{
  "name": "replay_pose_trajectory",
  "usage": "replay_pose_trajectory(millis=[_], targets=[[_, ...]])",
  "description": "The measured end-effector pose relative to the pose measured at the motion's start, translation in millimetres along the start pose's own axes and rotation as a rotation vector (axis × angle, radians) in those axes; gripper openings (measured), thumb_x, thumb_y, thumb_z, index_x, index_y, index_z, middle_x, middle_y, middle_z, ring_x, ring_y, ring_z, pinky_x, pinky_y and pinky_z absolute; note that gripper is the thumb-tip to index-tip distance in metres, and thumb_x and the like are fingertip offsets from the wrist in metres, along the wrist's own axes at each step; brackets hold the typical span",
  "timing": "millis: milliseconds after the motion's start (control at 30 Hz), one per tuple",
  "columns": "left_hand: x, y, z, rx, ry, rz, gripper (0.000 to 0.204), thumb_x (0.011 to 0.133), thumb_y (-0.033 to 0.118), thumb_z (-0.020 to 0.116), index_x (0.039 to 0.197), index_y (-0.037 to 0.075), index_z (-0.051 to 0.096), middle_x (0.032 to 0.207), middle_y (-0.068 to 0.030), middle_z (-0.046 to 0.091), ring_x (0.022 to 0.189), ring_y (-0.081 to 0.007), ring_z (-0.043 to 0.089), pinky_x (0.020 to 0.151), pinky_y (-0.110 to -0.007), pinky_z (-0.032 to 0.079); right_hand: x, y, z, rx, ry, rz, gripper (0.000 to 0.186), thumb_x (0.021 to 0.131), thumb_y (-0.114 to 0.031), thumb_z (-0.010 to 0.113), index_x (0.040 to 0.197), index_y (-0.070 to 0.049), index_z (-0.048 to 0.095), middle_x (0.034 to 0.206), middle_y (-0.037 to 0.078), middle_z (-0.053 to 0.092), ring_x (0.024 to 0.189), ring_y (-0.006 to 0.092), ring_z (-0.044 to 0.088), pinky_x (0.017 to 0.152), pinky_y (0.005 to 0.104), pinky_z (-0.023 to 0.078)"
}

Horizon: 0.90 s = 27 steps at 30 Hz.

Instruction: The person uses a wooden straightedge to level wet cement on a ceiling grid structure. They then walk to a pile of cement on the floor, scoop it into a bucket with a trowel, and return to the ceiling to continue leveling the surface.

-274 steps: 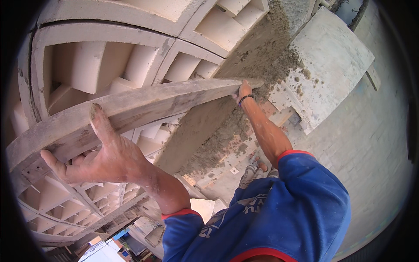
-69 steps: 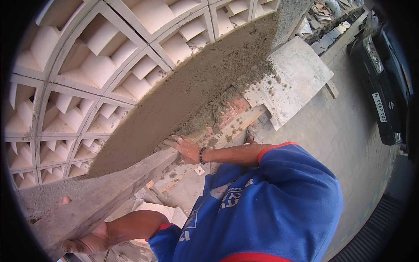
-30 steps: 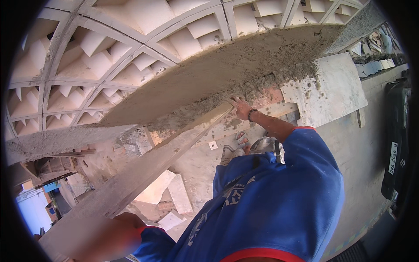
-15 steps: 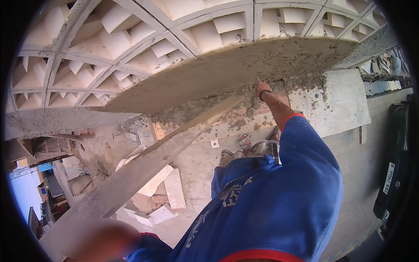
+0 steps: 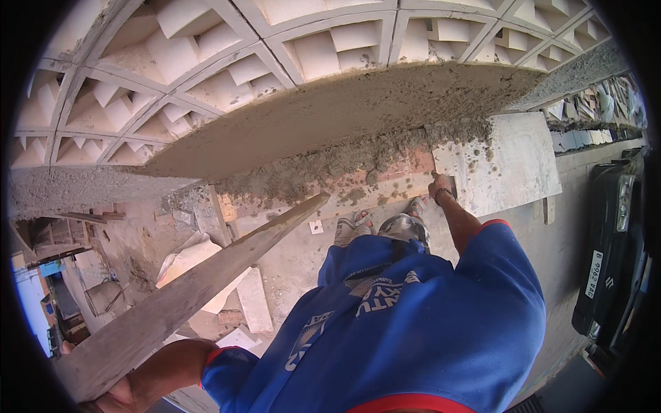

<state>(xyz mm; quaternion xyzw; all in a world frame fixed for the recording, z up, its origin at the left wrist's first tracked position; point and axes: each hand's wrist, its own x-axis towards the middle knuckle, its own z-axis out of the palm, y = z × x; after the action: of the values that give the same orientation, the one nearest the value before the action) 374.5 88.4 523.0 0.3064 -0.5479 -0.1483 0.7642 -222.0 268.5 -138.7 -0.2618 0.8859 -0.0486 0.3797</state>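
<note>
My left hand (image 5: 117,396) grips a long, flat wooden board (image 5: 200,286) at its wide near end, with fingertips showing past the far edge. The board slants up to the right, its mortar-smeared tip above the ground strip below the wall. My right hand (image 5: 441,184) is closed, low beside the edge of a pale flat sheet (image 5: 513,162); what it holds, if anything, I cannot make out. In front runs a band of wet grey mortar (image 5: 330,113) on the wall, smooth at left and rougher at right. Loose mortar (image 5: 296,171) lies along its foot.
White patterned ventilation blocks (image 5: 337,45) rise above the mortar band. Broken pale slabs (image 5: 255,299) lie on the ground at left. My feet (image 5: 354,227) stand close to the mortar strip. A dark vehicle (image 5: 606,255) is parked at right, and rubble (image 5: 592,103) lies beyond.
My right hand has dropped from the wall's mortar to the pale sheet's edge. The board has swung down and away from the wall, its tip moving left. My blurred left hand now shows clearly.
</note>
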Motion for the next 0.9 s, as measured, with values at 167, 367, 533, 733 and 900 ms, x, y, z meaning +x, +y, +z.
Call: replay_pose_trajectory(millis=[167,367,533,733,900], targets=[[-17.9,-9.5,-45.6,0.137,0.091,-0.167,0.068,0.091,0.047,0.055,0.134,-0.004,0.042,0.130,-0.0354,0.045,0.122,-0.0417,0.048,0.098,-0.059,0.043,-1.7,93.6,37.4,-0.237,-0.143,-0.010,0.065,0.082,-0.022,0.063,0.141,-0.006,0.039,0.119,0.015,0.063,0.106,0.0323,0.061,0.095,0.0438,0.045],[-38.4,-37.8,-90.7,0.315,0.146,-0.188,0.064,0.089,0.049,0.058,0.126,-0.003,0.049,0.112,-0.0318,0.060,0.103,-0.0389,0.063,0.084,-0.051,0.054,-1.0,78.5,2.1,-0.001,-0.162,-0.014,0.068,0.075,-0.019,0.066,0.137,-0.003,0.044,0.125,0.021,0.058,0.116,0.0352,0.055,0.101,0.0406,0.042],[-56.7,-64.9,-123.1,0.434,0.256,-0.162,0.074,0.088,0.046,0.062,0.127,-0.014,0.043,0.119,-0.0367,0.053,0.099,-0.0426,0.062,0.084,-0.049,0.054,-17.9,-5.4,-17.1,-0.069,-0.007,-0.203,0.066,0.073,-0.020,0.067,0.134,-0.002,0.048,0.122,0.022,0.060,0.113,0.0321,0.058,0.095,0.0385,0.047],[-70.3,-104.9,-195.2,0.242,0.166,-0.151,0.082,0.079,0.050,0.071,0.120,-0.017,0.047,0.114,-0.0332,0.055,0.098,-0.0480,0.061,0.082,-0.057,0.055,0.0,-22.5,-4.4,-0.089,0.021,-0.399,0.048,0.078,-0.024,0.064,0.125,-0.011,0.060,0.116,0.016,0.064,0.112,0.0300,0.059,0.093,0.0372,0.048],[-96.0,-138.3,-243.0,0.363,0.329,-0.114,0.092,0.071,0.063,0.071,0.117,-0.014,0.051,0.113,-0.0281,0.057,0.097,-0.0404,0.062,0.082,-0.053,0.056,11.8,7.9,22.4,-0.461,0.016,-0.594,0.023,0.085,-0.024,0.055,0.098,-0.017,0.073,0.117,0.011,0.064,0.123,0.0265,0.050,0.099,0.0361,0.046]])
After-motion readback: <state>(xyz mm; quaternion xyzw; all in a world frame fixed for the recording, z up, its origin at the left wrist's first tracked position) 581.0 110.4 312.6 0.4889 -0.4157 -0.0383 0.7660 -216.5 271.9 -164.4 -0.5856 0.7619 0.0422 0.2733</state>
